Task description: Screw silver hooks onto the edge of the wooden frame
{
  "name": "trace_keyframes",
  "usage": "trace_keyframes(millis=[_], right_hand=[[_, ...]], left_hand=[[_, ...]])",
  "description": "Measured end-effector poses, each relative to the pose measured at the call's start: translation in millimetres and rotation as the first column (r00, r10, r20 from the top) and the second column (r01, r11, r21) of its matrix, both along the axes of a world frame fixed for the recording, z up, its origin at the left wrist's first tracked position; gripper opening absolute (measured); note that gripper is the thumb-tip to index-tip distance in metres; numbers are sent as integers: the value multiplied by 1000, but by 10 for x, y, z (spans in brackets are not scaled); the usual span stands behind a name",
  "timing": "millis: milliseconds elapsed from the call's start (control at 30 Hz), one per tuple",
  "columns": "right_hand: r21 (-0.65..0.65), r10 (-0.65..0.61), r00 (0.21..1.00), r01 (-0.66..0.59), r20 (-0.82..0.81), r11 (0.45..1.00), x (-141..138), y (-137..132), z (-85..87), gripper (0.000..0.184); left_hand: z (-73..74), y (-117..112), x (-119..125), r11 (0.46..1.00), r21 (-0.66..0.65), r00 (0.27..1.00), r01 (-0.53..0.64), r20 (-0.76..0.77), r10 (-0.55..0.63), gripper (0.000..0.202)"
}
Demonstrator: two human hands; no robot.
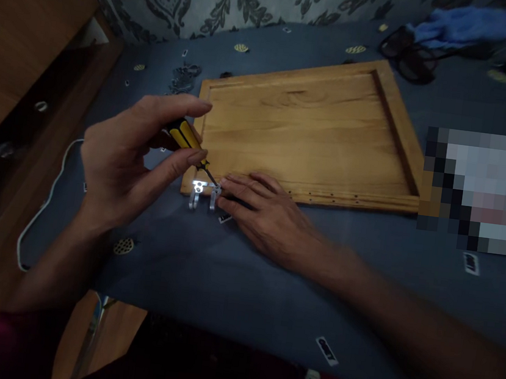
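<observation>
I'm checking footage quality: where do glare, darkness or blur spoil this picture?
Head view: bright glare on the metal fitting; head view: upper right corner nearly black; head view: blue cloth looks soft, and a patch at right is pixelated.

A yellow-and-black screwdriver slants tip-down at a shiny, two-pronged metal bracket on the near rim of a flat-lying, framed wooden panel.

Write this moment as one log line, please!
left hand: holds screwdriver, tip at bracket | right hand: beside bracket, on near edge of board | board: on blue cloth
</observation>
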State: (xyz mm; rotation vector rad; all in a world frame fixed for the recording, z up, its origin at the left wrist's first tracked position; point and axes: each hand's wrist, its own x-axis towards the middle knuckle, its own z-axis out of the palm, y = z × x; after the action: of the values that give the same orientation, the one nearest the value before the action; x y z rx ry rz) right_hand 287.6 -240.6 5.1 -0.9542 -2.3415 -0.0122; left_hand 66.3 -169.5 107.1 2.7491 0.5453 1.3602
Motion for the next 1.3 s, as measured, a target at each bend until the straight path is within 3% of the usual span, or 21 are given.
trace_keyframes(millis=[333,533,633,933,1067,1200,1300], right_hand=[[5,12,1000,-12,11,1000,4,-5,2,32],[-48,11,999,-9,40,999,14,-12,32,33],[-97,15,999,-10,52,995,17,-19,46,35],[-101,17,996,-8,86,995,22,-40,69,35],[-80,19,997,-13,79,997,21,-44,72,35],[-98,23,996,-14,84,995,19,-45,63,36],[-91,21,997,-15,69,996,15,-47,58,36]], left_hand=[[51,-14,-29,995,-96,995,23,-95,-32,59],[37,29,-25,978,-97,977,183,-91,-192,62],[19,57,-28,978,-113,979,176,-84,-186,63],[-17,-4,59,992,100,994,73,-94,-63,51],[-39,-102,81,996,-78,999,-47,-26,45,39],[-63,-127,75,970,-241,998,-10,57,25,41],[-27,-98,73,962,-272,999,19,40,-9,37]])
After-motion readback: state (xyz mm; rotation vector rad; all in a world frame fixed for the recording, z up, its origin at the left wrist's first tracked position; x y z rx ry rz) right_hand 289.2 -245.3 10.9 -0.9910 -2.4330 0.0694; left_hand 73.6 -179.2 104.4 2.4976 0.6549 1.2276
